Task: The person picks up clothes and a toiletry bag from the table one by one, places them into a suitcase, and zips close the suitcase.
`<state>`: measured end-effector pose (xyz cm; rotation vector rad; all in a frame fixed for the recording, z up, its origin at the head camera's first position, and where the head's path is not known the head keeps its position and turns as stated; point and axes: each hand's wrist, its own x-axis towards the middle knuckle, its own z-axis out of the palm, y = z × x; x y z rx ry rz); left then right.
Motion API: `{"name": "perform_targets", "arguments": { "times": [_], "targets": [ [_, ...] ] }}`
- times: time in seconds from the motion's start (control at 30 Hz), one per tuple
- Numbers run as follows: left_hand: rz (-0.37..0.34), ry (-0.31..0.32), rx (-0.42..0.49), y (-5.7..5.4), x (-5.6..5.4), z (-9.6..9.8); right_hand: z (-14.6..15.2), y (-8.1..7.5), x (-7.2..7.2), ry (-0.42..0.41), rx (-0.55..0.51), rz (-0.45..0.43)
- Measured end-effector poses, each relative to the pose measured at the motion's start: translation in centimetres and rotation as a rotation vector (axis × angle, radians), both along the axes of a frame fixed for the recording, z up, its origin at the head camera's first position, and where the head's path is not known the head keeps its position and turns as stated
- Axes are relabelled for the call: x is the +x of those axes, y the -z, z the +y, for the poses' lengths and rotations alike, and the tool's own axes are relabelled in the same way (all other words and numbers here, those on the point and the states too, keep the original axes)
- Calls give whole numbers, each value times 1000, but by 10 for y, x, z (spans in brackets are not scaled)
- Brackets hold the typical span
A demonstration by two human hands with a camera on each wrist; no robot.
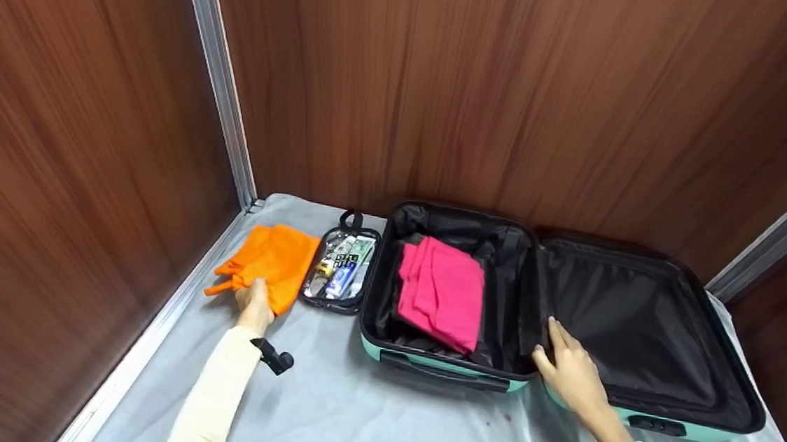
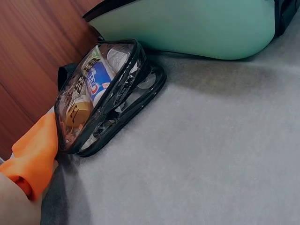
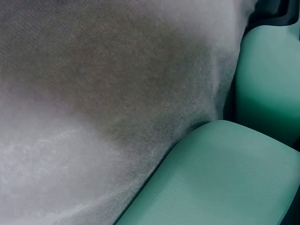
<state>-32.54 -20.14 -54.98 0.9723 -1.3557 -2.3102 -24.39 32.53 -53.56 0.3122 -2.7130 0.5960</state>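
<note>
An orange folded cloth (image 1: 278, 257) lies at the left, and my left hand (image 1: 255, 305) grips its near edge, thumb on top and the other fingers hidden beneath. In the left wrist view, part of the orange cloth (image 2: 37, 150) shows beside the hand. A clear toiletry bag (image 1: 341, 266) with black trim sits just right of the cloth. The mint-green suitcase (image 1: 460, 216) lies spread out, a pink folded garment (image 1: 444, 292) in its left half. My right hand (image 1: 572, 372) rests on the edge where the two halves meet, its fingers extended.
The suitcase's right half (image 1: 638, 324) has a black lining and a combination lock (image 1: 658, 426) on its front side. Wood-grain panels (image 1: 389, 94) rise behind and at both sides. A pale grey sheet (image 1: 364, 415) covers the surface.
</note>
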Motion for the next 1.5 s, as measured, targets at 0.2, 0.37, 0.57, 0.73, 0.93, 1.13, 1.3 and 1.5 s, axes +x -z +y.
{"name": "perform_targets", "arguments": {
  "times": [0.2, 0.37, 0.57, 0.73, 0.93, 1.13, 1.3, 1.5],
  "targets": [
    [16, 2, 16, 0, 2, -2, 0, -1, 0, 0, 2, -6],
    [16, -36, 52, -2, -4, -6, 0, 0, 0, 6, 4, -13],
    [40, -75, 44, -3, -6, -6, -1, 0, 0, 16, 1, -19],
    [59, -91, 39, -2, -6, -4, -2, 0, 0, 9, 0, -22],
    [85, -100, 48, -5, -10, 0, -2, -1, 0, -9, -2, 4],
    [66, -100, 34, -8, -14, 3, -1, -1, -1, -8, -9, 10],
    [57, -108, 18, -11, -14, 4, -1, 0, 1, 2, -7, -4],
    [60, -113, 8, -17, -16, 7, -1, -1, 1, -4, -6, 6]
  ]
}}
